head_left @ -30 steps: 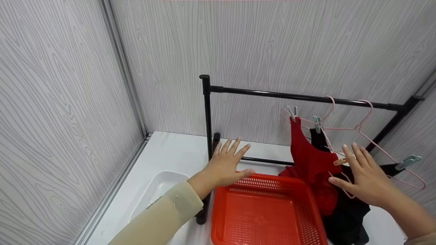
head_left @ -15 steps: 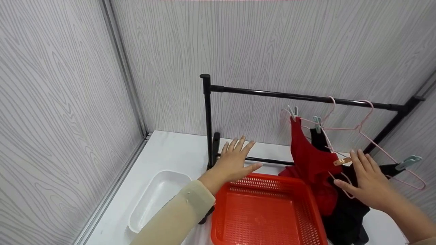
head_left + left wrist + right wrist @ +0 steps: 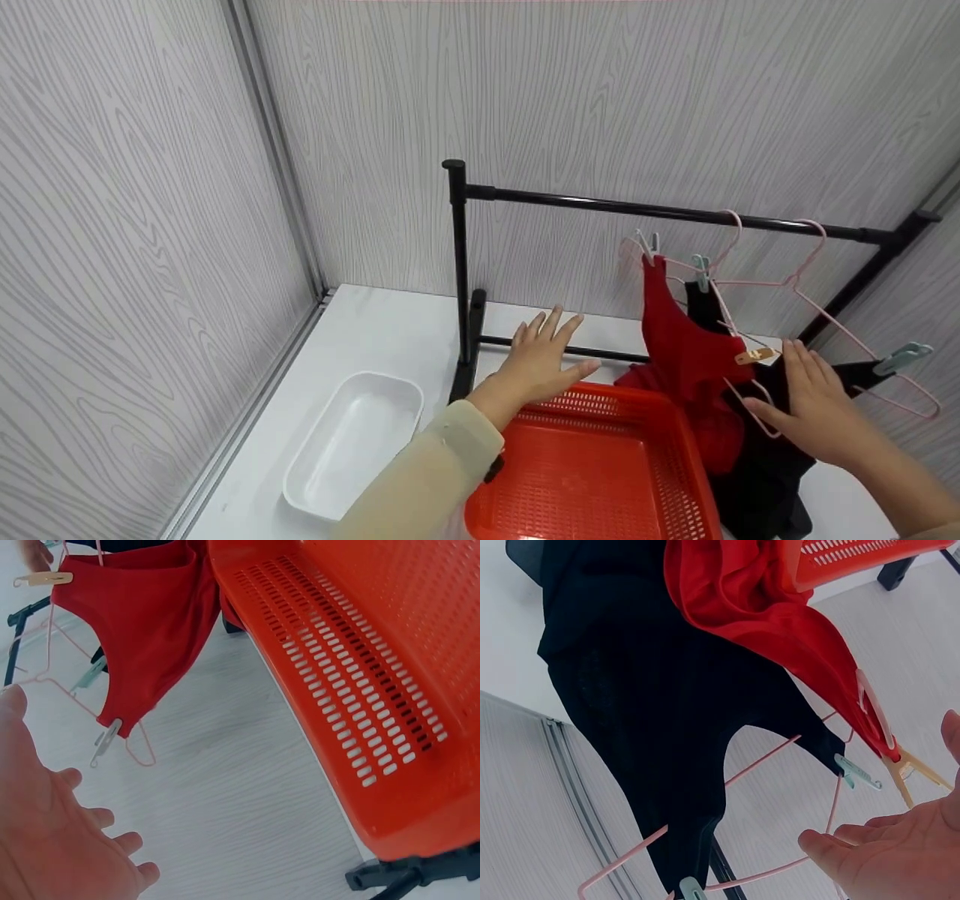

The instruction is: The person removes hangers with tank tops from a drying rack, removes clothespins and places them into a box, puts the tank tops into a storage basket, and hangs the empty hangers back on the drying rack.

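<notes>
My left hand (image 3: 537,366) hovers over the back rim of a red plastic basket (image 3: 577,480), fingers spread and holding nothing. At the right, my right hand (image 3: 817,409) is held with straight fingers beside the hung clothes and grips nothing. A red garment (image 3: 679,337) hangs on a pink hanger (image 3: 733,225), clipped by a pale clothespin (image 3: 647,246) and a tan clothespin (image 3: 756,355). Behind it a black garment (image 3: 652,690) hangs from another pink hanger (image 3: 806,247), with green clothespins (image 3: 905,358) on its straps.
A black clothes rack (image 3: 600,204) carries both hangers and stands on a white table (image 3: 375,322). To the left lies a white tray (image 3: 356,442). Patterned grey panels (image 3: 525,90) close off the back and sides.
My left hand has moved to the right, from beside the rack's left post to above the basket's back rim. My right hand has shifted slightly right and down. The clothes hang as before.
</notes>
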### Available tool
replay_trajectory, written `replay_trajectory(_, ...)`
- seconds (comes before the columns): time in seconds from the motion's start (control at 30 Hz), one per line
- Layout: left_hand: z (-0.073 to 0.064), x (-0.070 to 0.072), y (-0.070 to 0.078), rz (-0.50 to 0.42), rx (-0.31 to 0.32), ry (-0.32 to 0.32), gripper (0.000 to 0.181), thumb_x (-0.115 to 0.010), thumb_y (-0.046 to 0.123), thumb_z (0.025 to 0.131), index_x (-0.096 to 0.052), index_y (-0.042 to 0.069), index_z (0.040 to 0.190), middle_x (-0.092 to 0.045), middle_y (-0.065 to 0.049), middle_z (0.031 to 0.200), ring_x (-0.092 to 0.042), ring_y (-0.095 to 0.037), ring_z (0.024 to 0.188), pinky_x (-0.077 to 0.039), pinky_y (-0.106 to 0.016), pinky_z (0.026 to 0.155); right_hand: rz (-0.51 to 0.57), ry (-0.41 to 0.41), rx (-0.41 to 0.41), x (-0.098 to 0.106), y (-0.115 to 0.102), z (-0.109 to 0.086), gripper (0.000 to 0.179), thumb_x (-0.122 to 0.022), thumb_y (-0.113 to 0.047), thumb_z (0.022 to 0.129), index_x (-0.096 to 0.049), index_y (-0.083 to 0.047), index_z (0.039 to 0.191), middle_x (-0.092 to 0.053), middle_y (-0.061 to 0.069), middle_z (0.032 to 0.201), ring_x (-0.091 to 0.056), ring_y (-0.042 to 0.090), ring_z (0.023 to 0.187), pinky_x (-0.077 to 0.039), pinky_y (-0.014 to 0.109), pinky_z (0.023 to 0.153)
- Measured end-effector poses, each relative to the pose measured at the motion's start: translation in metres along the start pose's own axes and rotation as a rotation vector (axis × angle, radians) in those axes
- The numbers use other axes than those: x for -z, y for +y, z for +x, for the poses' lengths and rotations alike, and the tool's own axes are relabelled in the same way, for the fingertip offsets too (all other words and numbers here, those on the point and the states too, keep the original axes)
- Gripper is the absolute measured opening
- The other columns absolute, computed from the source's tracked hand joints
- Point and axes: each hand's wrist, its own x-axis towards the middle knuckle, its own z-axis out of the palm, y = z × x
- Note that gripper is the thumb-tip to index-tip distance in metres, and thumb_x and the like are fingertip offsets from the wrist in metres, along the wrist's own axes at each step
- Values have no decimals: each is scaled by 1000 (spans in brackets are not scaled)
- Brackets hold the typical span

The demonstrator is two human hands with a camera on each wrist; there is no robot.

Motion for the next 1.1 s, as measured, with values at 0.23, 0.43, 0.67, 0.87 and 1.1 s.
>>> replay_trajectory(0.23, 11, -12, 11, -60, 26, 1, 79, -33, 73, 96, -15, 32, 161, -5, -2, 168, -10, -29, 153, -7, -52, 121, -2, -15, -33, -4, -2, 1, 100, -60, -45, 99, -5, 24, 147, -9, 50, 149, -10, 65, 137, -5, 71, 112)
replay_trajectory(0.43, 17, -24, 16, -134, 32, 23, 79, -34, 72, 97, -16, 31, 161, -8, -3, 168, -12, -29, 152, -10, -51, 121, -10, -3, -83, -8, -4, 2, 95, -58, -45, 100, -12, 26, 144, -18, 52, 144, -20, 68, 128, -18, 76, 104)
replay_trajectory(0.67, 23, -46, 24, -281, 24, 105, 73, -39, 64, 100, -23, 27, 160, -18, -4, 166, -20, -27, 150, -16, -52, 120, 7, 63, -119, -15, -7, 5, 70, -51, -33, 105, -33, 27, 135, -42, 49, 126, -39, 65, 116, -32, 72, 97)
replay_trajectory(0.87, 28, -61, 42, -540, 98, 141, 67, -41, 58, 101, -27, 26, 158, -23, 0, 164, -24, -26, 149, -21, -49, 119, 39, 166, -96, -22, -10, 7, 39, -50, -18, 104, -54, 19, 118, -60, 33, 104, -57, 50, 100, -43, 64, 85)
replay_trajectory(1.1, 34, -65, 67, -816, 182, 195, 60, -46, 51, 102, -34, 25, 155, -34, -2, 158, -33, -24, 144, -31, -46, 115, 71, 255, -125, -28, -16, 8, 29, -52, -17, 104, -62, 9, 109, -64, 25, 99, -62, 41, 91, -46, 59, 78)
